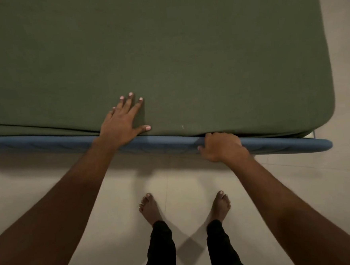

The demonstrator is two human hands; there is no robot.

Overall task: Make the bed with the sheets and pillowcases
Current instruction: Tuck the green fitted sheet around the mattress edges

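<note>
Bare feet [150,208] stood on the floor [328,173]. Left hand [121,123] lay flat, fingers spread, on the green sheet [164,50] covering the bed; right hand [220,146] gripped that sheet's lower edge, fingers curled, above the blue rail [46,140].

— What is cut off by the frame?
— The bed [67,141] and its green sheet [164,50] are cut at the top and left edges. The legs [161,249] are cut at the bottom edge.
— What is hidden?
— The right hand's [220,146] fingertips are buried under the sheet's near edge. A pale object [309,134] at the bed's near right corner is too small to be told.
</note>
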